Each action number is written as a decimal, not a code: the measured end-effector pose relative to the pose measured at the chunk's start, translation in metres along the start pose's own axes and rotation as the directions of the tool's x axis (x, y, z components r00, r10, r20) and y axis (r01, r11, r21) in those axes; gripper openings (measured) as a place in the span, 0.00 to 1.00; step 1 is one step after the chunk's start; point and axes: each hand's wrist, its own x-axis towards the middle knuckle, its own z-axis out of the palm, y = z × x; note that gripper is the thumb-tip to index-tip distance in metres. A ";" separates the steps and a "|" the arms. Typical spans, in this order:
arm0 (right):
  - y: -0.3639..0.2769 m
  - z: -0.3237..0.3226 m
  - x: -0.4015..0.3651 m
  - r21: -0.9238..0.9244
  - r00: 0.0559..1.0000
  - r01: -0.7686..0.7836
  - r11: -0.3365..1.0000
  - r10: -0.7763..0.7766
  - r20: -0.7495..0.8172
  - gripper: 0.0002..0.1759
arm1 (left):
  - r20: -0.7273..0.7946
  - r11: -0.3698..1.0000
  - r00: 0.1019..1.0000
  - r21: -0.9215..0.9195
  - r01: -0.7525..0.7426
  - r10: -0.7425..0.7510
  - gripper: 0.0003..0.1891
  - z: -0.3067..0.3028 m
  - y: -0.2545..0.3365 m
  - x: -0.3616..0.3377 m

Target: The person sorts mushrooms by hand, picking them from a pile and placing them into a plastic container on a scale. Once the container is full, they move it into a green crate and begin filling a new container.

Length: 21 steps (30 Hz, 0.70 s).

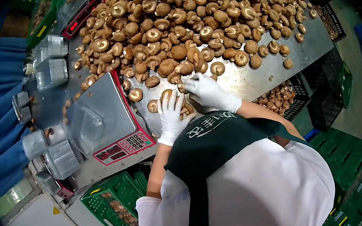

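Note:
Both of my hands wear white gloves over the metal table. My left hand lies with fingers spread on top of a few brown mushrooms near the table's front edge. Just right of it, my right hand has its fingers bent round a mushroom. Beyond both hands rises a large heap of mushrooms, some cap up and some stem up. A clear plastic tray rests on the scale to the left.
Stacks of clear trays stand at the left, with more nearer. A second scale is at the back left. Green crates sit below the front edge; a black crate of mushrooms is at the right.

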 end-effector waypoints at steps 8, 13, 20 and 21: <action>0.019 -0.037 -0.006 0.115 0.939 -0.162 0.980 0.189 -0.286 0.14 | -0.156 0.989 0.981 -0.116 0.097 -0.115 0.43 -0.014 -0.005 0.057; 0.038 -0.020 0.005 -0.186 0.952 -0.283 0.941 0.253 -0.171 0.24 | 0.135 0.986 0.987 0.153 0.065 -0.086 0.42 -0.012 -0.020 0.081; 0.010 -0.012 -0.007 -0.083 0.998 -0.056 0.995 0.058 0.022 0.26 | -0.004 0.994 0.996 0.066 0.085 -0.085 0.29 -0.032 -0.029 0.030; 0.009 -0.014 -0.006 -0.057 1.000 -0.011 0.998 0.012 0.024 0.24 | -0.010 0.995 0.996 0.043 0.092 -0.091 0.28 -0.033 -0.028 0.021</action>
